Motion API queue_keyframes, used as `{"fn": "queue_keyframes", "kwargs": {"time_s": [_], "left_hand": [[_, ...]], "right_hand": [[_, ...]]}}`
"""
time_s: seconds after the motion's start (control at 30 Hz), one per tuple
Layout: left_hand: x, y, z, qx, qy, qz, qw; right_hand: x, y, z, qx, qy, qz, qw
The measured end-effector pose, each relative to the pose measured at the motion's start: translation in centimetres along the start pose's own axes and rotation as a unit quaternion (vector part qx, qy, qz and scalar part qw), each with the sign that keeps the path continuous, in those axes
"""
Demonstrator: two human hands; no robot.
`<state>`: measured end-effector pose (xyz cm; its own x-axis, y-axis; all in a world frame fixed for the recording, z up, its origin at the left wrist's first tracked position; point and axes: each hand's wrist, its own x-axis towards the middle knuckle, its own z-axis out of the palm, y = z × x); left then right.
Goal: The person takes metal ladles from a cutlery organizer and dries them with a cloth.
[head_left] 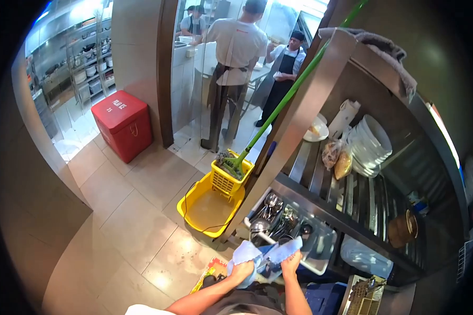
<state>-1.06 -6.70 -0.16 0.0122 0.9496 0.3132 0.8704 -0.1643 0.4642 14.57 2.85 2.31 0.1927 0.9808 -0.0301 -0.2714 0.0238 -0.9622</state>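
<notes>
My left hand is closed on a light blue cloth, low in the middle of the view. My right hand grips another part of light blue cloth, a short way to the right. Between the hands something dark and partly shiny shows, too small and covered to name. Just beyond them is a plastic tray on a rack shelf. It holds ladles, spoons and other metal utensils.
A yellow mop bucket with a green-handled mop stands by the metal rack. Above are stacked white bowls and bagged food. A red box is at left. Several people stand behind clear curtain strips.
</notes>
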Motion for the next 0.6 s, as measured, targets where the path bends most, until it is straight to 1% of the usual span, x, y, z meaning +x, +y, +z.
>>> {"fn": "queue_keyframes", "kwargs": {"time_s": [0.03,0.07,0.1,0.13,0.17,0.2,0.23,0.27,0.33,0.4,0.43,0.47,0.5,0.53,0.6], "left_hand": [[0.1,-0.1,-0.1,-0.013,-0.013,-0.008,1.0],[0.0,0.1,-0.3,-0.028,-0.029,-0.017,0.999],[-0.5,0.8,-0.5,-0.045,-0.046,-0.028,0.997],[-0.4,1.2,-0.7,-0.061,-0.062,-0.039,0.995],[-0.3,1.3,-0.6,-0.074,-0.079,-0.047,0.993],[-0.4,1.3,-0.3,-0.093,-0.044,-0.039,0.994],[0.3,1.3,-1.7,-0.075,-0.032,-0.043,0.996],[0.9,1.3,-3.2,-0.058,-0.019,-0.049,0.997],[1.8,0.5,-3.0,-0.058,-0.025,-0.069,0.996],[2.0,-0.6,-2.2,-0.06,-0.04,-0.091,0.993],[2.1,-1.3,-1.6,-0.046,-0.014,-0.063,0.997],[2.5,-1.5,-2.7,-0.03,0.012,-0.034,0.999],[2.9,-1.6,-3.8,-0.003,0.065,0.0,0.998],[3.1,-1.8,-4.0,-0.004,0.065,-0.002,0.998],[3.6,-2.5,-4.4,-0.033,0.112,0.037,0.992]], "right_hand": [[-0.3,-1.6,0.8,-0.134,-0.005,-0.083,0.987],[-1.0,-3.3,1.7,-0.266,-0.006,-0.163,0.95],[-0.3,-1.4,0.6,-0.189,0.042,-0.196,0.961],[0.8,1.1,0.2,-0.11,0.121,-0.217,0.962],[1.1,1.0,0.5,-0.109,0.099,-0.219,0.965],[1.2,1.2,0.7,-0.108,0.079,-0.218,0.967],[1.4,2.9,1.1,-0.075,0.154,-0.232,0.957],[1.0,2.6,1.0,-0.08,0.063,-0.199,0.975],[0.1,2.0,2.6,-0.001,0.081,-0.171,0.982],[-1.3,1.0,3.2,0.019,0.094,-0.16,0.982],[-2.0,0.4,3.3,0.022,0.093,-0.14,0.986],[-2.7,0.0,3.4,0.027,0.091,-0.12,0.988],[-3.0,-0.5,3.3,0.009,0.107,-0.097,0.989],[-3.1,-0.2,2.2,0.008,0.091,-0.063,0.994],[-3.4,-0.3,0.0,-0.03,0.022,-0.029,0.999]]}}
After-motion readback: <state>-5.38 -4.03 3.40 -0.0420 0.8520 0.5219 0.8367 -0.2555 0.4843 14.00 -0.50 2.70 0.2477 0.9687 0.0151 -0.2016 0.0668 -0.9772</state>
